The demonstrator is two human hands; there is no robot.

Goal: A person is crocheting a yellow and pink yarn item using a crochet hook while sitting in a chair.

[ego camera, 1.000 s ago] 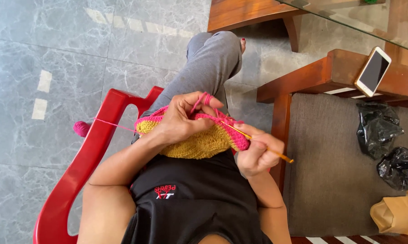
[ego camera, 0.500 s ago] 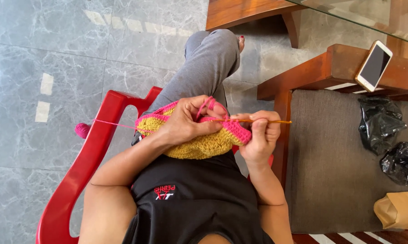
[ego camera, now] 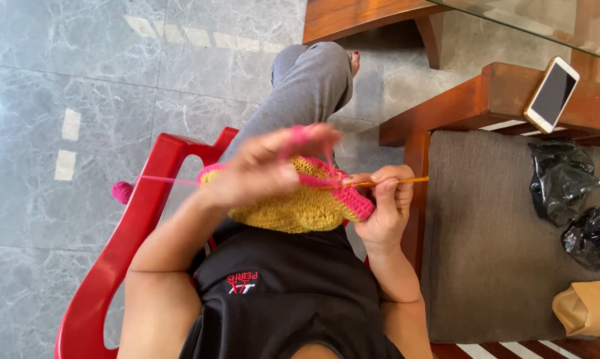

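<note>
Red plastic chair (ego camera: 124,252), white phone (ego camera: 551,94) on wooden armrest (ego camera: 486,100), black plastic bags (ego camera: 566,183), grey cushion (ego camera: 486,252)

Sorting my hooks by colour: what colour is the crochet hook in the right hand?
Orange; the crochet hook shows best in the head view, held by the right hand.

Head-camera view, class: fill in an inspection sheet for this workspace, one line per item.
Surface: grey marble floor; person sits on red plastic chair.
Job's things: yellow crochet piece with pink edge on the lap; orange crochet hook; pink yarn ball on floor.
Clutter: black plastic bags, brown paper bag on cushioned wooden seat; smartphone on its armrest.
Grippers: left hand blurred, yarn over a finger; right hand grips hook.
Cables: nothing seen.
Surroundings: glass-topped wooden table.
</note>
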